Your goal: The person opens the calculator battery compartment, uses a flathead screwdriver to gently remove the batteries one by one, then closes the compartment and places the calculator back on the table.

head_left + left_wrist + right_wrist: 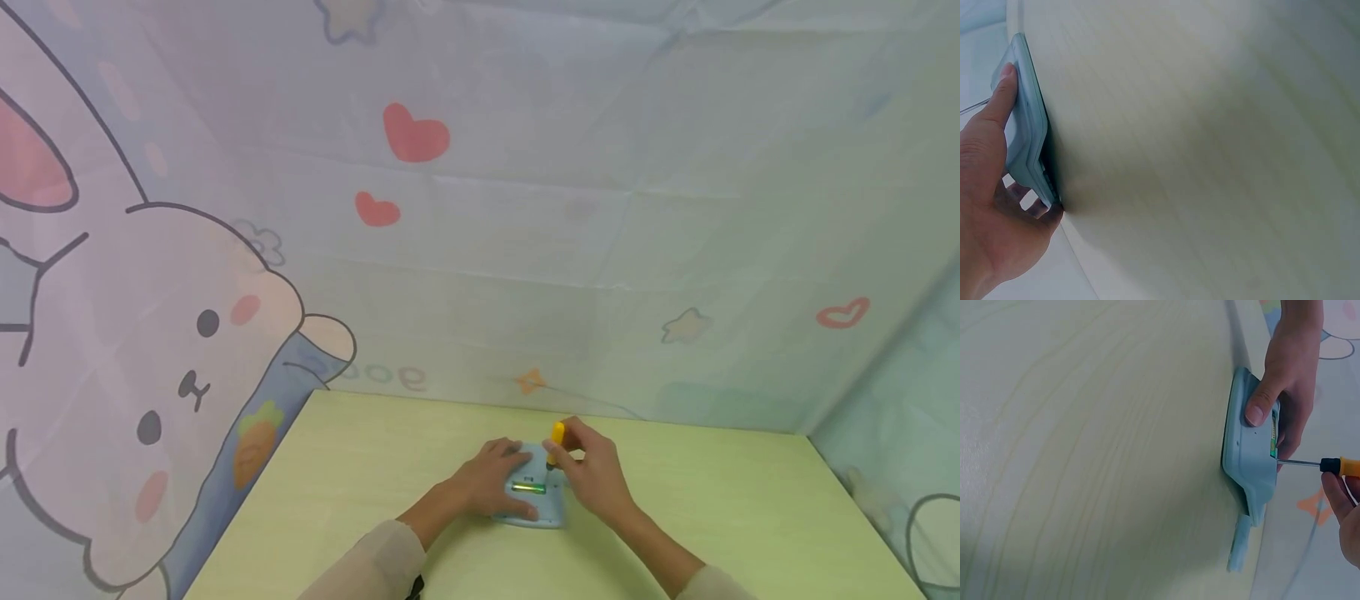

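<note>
A light blue calculator (pixel 551 506) lies face down on the table, a green battery (pixel 528 488) showing in its open slot. My left hand (pixel 489 483) holds it from the left, with the thumb pressed on its back and the other fingers at the far part. In my right hand (pixel 597 475) is a yellow-handled screwdriver (pixel 557 435), pinched by its handle and held upright. Its thin shaft meets the calculator's back beside the battery slot in the right wrist view. A small light blue strip, seemingly the battery cover (pixel 1239 544), lies next to the calculator.
The pale wood-grain table (pixel 360 475) ends at a printed cloth backdrop (pixel 525 250) close behind the calculator. Another cloth wall (pixel 915 400) stands along the right side.
</note>
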Action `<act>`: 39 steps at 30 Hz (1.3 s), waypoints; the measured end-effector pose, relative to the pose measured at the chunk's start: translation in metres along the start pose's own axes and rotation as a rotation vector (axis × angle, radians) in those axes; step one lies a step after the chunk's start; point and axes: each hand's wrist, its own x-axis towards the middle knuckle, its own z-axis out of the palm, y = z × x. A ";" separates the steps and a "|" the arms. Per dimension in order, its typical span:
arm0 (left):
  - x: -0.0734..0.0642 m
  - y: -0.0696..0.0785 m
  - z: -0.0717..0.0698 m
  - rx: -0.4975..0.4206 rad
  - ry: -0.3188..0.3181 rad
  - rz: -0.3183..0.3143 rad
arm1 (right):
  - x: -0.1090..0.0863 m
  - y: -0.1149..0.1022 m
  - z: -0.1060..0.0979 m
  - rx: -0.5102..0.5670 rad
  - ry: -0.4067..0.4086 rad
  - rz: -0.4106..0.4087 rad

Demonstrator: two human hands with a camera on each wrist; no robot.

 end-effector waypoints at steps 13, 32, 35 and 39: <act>0.000 -0.003 0.001 0.003 0.002 0.006 | -0.003 0.002 0.000 -0.133 -0.048 0.042; 0.000 -0.001 0.001 0.006 -0.011 -0.007 | -0.009 0.014 -0.002 -0.057 -0.061 0.128; 0.000 -0.001 0.002 0.010 -0.009 -0.005 | -0.011 0.015 -0.002 -0.052 -0.045 0.141; 0.000 -0.001 0.001 0.009 -0.008 -0.008 | -0.013 0.017 -0.004 -0.019 -0.019 0.189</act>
